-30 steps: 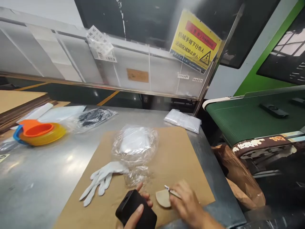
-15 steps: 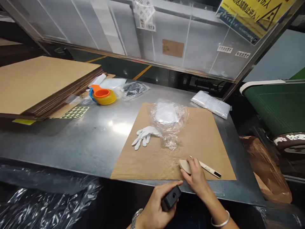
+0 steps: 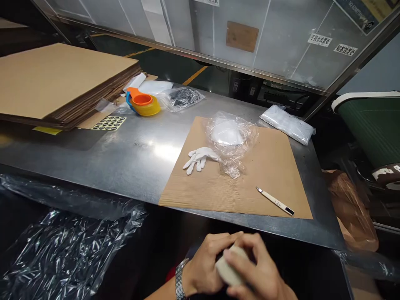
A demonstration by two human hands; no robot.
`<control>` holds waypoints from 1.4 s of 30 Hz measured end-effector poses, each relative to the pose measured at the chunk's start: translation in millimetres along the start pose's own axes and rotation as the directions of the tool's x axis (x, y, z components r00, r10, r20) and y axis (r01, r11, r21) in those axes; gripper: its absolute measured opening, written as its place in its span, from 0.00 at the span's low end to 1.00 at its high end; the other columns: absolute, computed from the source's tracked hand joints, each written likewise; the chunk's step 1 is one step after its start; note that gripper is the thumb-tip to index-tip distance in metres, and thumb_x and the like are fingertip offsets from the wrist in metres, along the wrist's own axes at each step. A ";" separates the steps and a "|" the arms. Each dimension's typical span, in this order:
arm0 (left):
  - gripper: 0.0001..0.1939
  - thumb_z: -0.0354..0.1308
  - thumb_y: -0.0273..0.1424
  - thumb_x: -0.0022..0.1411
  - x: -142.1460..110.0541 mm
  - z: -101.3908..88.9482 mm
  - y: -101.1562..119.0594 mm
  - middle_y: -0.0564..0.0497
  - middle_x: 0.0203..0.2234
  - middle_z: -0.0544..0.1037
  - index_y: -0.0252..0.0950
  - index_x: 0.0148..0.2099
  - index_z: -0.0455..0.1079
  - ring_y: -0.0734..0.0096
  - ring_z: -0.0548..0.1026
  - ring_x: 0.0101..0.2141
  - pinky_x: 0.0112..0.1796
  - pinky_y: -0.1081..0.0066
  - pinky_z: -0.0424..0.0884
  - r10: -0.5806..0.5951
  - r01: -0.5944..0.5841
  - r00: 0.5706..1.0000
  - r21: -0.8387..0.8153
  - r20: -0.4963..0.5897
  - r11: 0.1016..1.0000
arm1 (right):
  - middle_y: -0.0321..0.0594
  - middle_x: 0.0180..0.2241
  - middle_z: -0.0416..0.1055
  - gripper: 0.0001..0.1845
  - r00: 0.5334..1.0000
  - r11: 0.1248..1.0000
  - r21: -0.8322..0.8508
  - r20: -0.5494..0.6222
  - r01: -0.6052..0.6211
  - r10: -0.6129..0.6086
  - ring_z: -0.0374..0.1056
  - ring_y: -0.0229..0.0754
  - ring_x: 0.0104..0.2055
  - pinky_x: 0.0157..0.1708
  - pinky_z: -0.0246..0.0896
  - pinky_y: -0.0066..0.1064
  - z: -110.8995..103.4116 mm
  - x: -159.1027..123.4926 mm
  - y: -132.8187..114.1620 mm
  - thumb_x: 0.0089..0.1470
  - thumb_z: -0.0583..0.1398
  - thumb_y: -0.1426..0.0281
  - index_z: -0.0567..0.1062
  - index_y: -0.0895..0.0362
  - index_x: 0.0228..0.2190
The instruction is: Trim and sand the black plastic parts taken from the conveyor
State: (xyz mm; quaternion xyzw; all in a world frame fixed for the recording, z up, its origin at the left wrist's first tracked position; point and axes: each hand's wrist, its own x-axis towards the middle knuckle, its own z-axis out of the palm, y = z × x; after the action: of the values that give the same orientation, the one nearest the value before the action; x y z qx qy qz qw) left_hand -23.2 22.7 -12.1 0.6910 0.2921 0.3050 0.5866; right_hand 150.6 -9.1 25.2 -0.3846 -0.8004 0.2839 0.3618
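Below the table's front edge, my left hand (image 3: 208, 264) is closed around a small black block, almost wholly hidden between my hands. My right hand (image 3: 258, 271) presses a beige rounded pad (image 3: 227, 269) against it with curled fingers. A watch sits on my left wrist. On the brown cardboard sheet (image 3: 250, 183) lie a white craft knife (image 3: 275, 201), a white glove (image 3: 200, 158) and a clear plastic bag (image 3: 231, 139) with something white inside.
The steel table (image 3: 118, 154) carries a stack of flat cardboard (image 3: 59, 83), an orange and yellow tape dispenser (image 3: 143, 103), a sticker sheet (image 3: 110, 123) and two bagged packs (image 3: 288, 129). Clear plastic film (image 3: 65, 246) hangs lower left. A green conveyor (image 3: 371, 125) stands right.
My right hand lifted the beige pad off the cardboard and brought it down to the black block in my left hand. The knife stayed on the sheet. The view tilted downward.
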 end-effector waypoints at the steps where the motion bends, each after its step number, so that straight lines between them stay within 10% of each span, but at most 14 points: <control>1: 0.23 0.58 0.27 0.47 -1.7 0.7 -0.1 0.47 0.27 0.73 0.34 0.48 0.68 0.66 0.69 0.27 0.29 0.70 0.63 -0.002 0.002 1.000 -0.026 -0.004 1.000 | 0.45 0.41 0.59 0.26 1.000 1.000 0.003 -0.009 0.019 -0.019 0.62 0.43 0.39 0.37 0.64 0.33 1.2 -0.9 -1.0 0.54 0.57 0.66 0.61 0.51 0.55; 6: 0.24 0.54 0.19 0.42 -2.7 8.6 -0.7 0.51 0.35 0.75 0.39 0.43 0.72 0.63 0.72 0.37 0.41 0.69 0.63 -0.164 0.151 0.986 -0.439 0.009 0.886 | 0.45 0.41 0.58 0.21 0.954 0.953 0.179 -0.135 -0.242 0.268 0.62 0.45 0.43 0.39 0.64 0.36 10.5 -0.3 -0.5 0.57 0.54 0.65 0.64 0.52 0.52; 10: 0.45 0.51 0.20 0.34 4.8 14.0 -5.1 0.54 0.58 0.61 0.46 0.59 0.58 0.54 0.56 0.57 0.55 0.57 0.49 -0.212 0.016 0.973 -0.898 -0.087 0.440 | 0.42 0.38 0.59 0.20 0.875 0.856 0.430 -0.245 -0.288 0.418 0.64 0.43 0.38 0.34 0.64 0.34 44.1 -9.8 5.8 0.55 0.54 0.58 0.66 0.51 0.47; 14: 0.42 0.51 0.22 0.39 10.8 3.7 -6.9 0.43 0.55 0.65 0.38 0.60 0.53 0.50 0.60 0.56 0.52 0.48 0.53 -0.322 0.032 0.947 -0.997 0.008 0.071 | 0.42 0.35 0.61 0.20 0.853 0.828 0.471 -0.251 -0.306 0.458 0.65 0.42 0.33 0.28 0.63 0.32 73.4 -42.5 12.4 0.53 0.55 0.54 0.69 0.51 0.44; 19: 0.26 0.49 0.33 0.62 15.9 -6.4 -8.6 0.49 0.30 0.75 0.40 0.61 0.49 0.69 0.74 0.28 0.35 0.62 0.70 -0.555 0.039 0.832 -0.998 0.006 0.046 | 0.44 0.37 0.64 0.15 0.911 0.900 0.297 -0.167 -0.318 0.377 0.66 0.44 0.35 0.29 0.66 0.32 53.1 -63.3 22.1 0.53 0.57 0.61 0.71 0.51 0.42; 25: 0.29 0.43 0.48 0.61 18.1 9.1 -4.9 0.52 0.25 0.72 0.40 0.60 0.53 0.71 0.72 0.23 0.25 0.72 0.67 -0.588 0.238 0.760 -0.961 0.277 -0.144 | 0.46 0.45 0.58 0.25 0.953 0.969 0.023 -0.181 -0.245 0.245 0.62 0.46 0.45 0.41 0.65 0.39 29.9 -10.7 12.3 0.50 0.56 0.78 0.65 0.50 0.50; 35: 0.18 0.50 0.42 0.60 7.2 17.3 -8.7 0.50 0.27 0.74 0.37 0.47 0.66 0.71 0.73 0.26 0.27 0.74 0.67 -0.629 0.268 0.730 -0.959 0.267 -0.097 | 0.42 0.39 0.59 0.21 0.957 0.946 0.147 0.010 -0.289 0.291 0.64 0.42 0.39 0.36 0.68 0.36 29.5 -1.3 15.1 0.52 0.58 0.74 0.67 0.49 0.49; 39: 0.11 0.55 0.38 0.58 10.1 15.3 -10.4 0.54 0.22 0.70 0.35 0.36 0.68 0.77 0.68 0.19 0.21 0.77 0.63 -0.641 0.318 0.746 -0.942 0.178 0.108 | 0.43 0.40 0.58 0.23 0.942 0.945 -0.034 -0.099 -0.324 0.320 0.62 0.43 0.40 0.37 0.67 0.38 26.2 5.9 12.5 0.53 0.56 0.76 0.65 0.50 0.51; 42: 0.09 0.57 0.34 0.56 12.4 10.7 -10.3 0.52 0.25 0.71 0.33 0.35 0.69 0.78 0.70 0.24 0.25 0.79 0.65 -0.680 0.274 0.732 -0.924 0.022 0.265 | 0.45 0.36 0.59 0.22 0.954 0.943 -0.181 0.062 -0.280 0.295 0.61 0.43 0.37 0.34 0.66 0.39 23.6 12.0 0.3 0.52 0.54 0.76 0.66 0.55 0.50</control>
State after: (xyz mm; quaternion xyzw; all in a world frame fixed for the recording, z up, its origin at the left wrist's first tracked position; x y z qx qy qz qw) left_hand -7.5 26.8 -22.6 0.0773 0.3945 0.3408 0.8499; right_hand 126.6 -3.2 15.6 -0.5140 -0.7720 0.2809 0.2468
